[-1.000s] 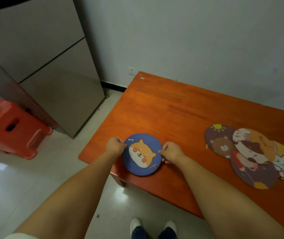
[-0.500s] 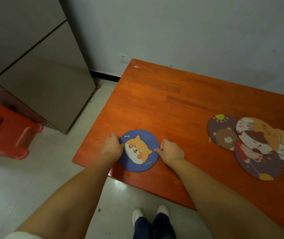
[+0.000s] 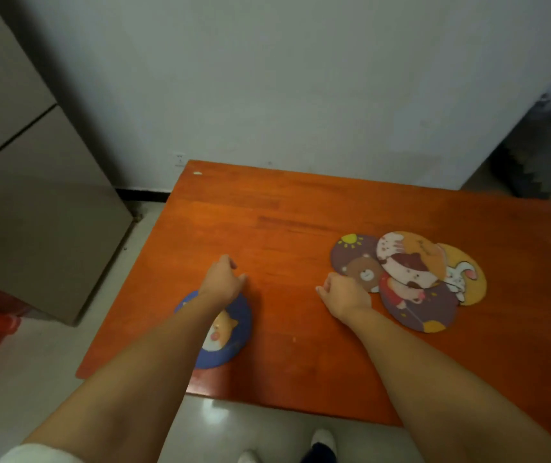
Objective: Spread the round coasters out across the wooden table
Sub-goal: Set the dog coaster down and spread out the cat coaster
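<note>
With blue dog coaster [image 3: 234,332] already flat at near-left corner of table [image 3: 301,208], partly hidden under left forearm, not gripped. Left hand [image 3: 222,279] just beyond it, over bare wood, fingers loosely curled, clamped on nothing. Right hand [image 3: 346,292] further right, fingers curled too, empty as far as visible, knuckles just beside bear coaster [image 3: 356,262]; touching or not, cannot tell.

Key relation: remaining pile to the right and slightly beyond the hands, right hand clearly nearer, left hand well apart from it. Pile's spread running left-right, roughly along the table's long edge.

Pile look: four round flat discs, overlapping. Bear coaster brownish-purple with a sun, leftmost. Dark purple coaster [image 3: 417,304] with cartoon figure nearest, on the near side. Cream-and-orange coaster [image 3: 411,259] on top, in the middle. Yellow rabbit coaster [image 3: 464,275] rightmost, tucked under. Thin, likely needing an edge lift or a slide.

Probably next: bear coaster by right hand, out toward open wood in the middle or far side. Task roughly one of five done.
</note>
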